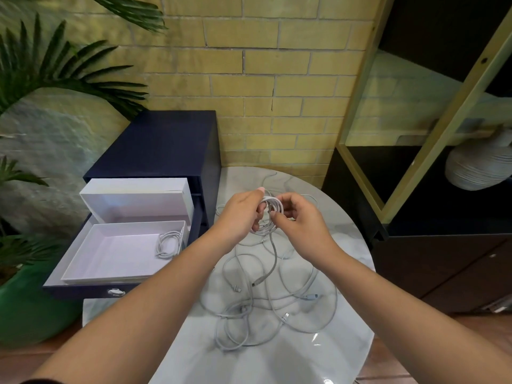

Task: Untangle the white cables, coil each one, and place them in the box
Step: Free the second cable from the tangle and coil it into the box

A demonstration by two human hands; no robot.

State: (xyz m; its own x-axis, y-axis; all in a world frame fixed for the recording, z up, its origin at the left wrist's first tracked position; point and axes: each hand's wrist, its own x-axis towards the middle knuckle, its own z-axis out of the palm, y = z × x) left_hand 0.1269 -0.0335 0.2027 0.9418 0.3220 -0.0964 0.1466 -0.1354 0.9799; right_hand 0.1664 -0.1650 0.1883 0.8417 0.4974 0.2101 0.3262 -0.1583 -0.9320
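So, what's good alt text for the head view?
A left hand and right hand hold a white cable coil over tangled cables on a marble table. Beside it, a box in an open drawer holds one coiled cable.

Left grip [243, 214] and right grip [297, 218] hold a cable coil [273, 207]. Tangled cables [263, 300] lie on the counter [277, 361]; a second coil [169, 243] rests in the box [122, 256].

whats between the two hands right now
In the head view, a white cable coil sits between the left hand and the right hand; both grip it, and its tail drops toward the tangle on the table.
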